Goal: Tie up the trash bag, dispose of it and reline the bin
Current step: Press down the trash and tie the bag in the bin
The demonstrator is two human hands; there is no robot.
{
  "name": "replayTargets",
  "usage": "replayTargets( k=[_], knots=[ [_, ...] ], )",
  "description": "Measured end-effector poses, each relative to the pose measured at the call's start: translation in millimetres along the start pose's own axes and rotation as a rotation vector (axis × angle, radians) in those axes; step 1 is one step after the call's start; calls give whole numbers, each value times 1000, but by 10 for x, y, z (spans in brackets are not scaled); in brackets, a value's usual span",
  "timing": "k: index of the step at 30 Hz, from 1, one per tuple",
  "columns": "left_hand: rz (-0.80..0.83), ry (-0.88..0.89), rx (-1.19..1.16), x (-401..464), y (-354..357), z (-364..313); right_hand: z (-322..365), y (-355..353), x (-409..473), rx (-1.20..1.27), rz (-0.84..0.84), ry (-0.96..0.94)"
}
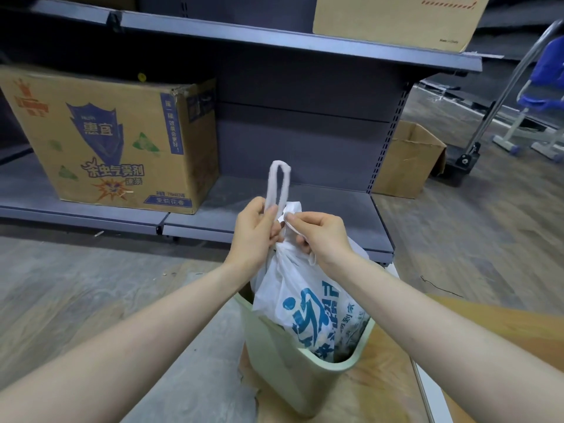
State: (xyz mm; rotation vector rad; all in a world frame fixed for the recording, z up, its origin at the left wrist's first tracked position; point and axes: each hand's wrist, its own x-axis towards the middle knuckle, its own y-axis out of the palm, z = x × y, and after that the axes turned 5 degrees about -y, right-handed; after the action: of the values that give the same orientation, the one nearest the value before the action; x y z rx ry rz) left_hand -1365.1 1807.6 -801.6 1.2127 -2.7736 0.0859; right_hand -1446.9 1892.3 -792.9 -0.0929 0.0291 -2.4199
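A white plastic trash bag (305,297) with blue print stands in a pale green bin (274,361) on the floor, its top gathered above the rim. My left hand (254,236) grips one bag handle, whose loop (278,184) sticks straight up. My right hand (323,236) pinches the other handle strip at the gathered neck, right next to the left hand. The bag's lower part is hidden inside the bin.
A grey metal shelf (274,206) runs across just behind the bin. On it sits a large printed cardboard box (116,138). A smaller open carton (406,160) stands on the floor at right, with a hand-truck frame (476,141) and a blue chair (546,87) beyond.
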Motion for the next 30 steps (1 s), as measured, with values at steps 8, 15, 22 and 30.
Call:
replayTargets(
  k=[8,15,22,30],
  knots=[
    [-5,4,-8,-12,-76,12,27,21,9,-86,69,-31],
    [143,57,299,81,-180,-7,63,65,-55,-110,200,-36],
    [437,-308,137,181,-313,-195,-29,126,-56,3,-7,-70],
    [219,-766,-236,272,-388,-156,-116,67,-20,20,31,-94]
  ],
)
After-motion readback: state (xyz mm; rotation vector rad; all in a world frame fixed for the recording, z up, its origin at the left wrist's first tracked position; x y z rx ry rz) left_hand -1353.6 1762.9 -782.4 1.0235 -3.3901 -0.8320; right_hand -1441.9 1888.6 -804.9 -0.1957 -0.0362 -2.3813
